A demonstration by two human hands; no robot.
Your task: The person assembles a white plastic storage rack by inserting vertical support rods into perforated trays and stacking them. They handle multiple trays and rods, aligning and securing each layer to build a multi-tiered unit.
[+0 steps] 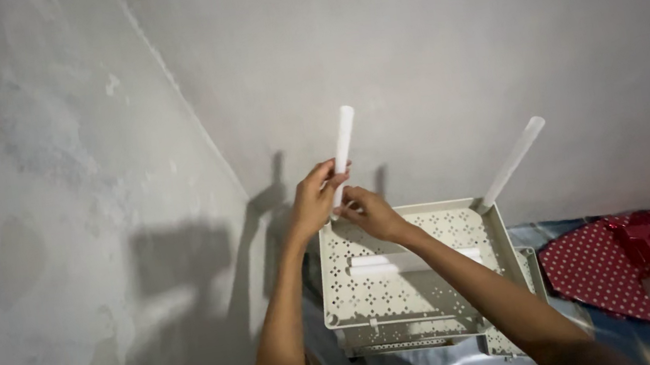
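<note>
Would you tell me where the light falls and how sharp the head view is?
Head view: light from the near right throws dark shadows of both arms onto the left wall; left hand, right hand and white tube are slightly soft; no glare.

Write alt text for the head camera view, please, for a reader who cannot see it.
Both hands, the left hand and the right hand, grip a white tube standing upright at the far left corner of a pale perforated tray. A second tube rises from the far right corner, more lie on the tray, and a red dotted cloth lies to the right.
</note>
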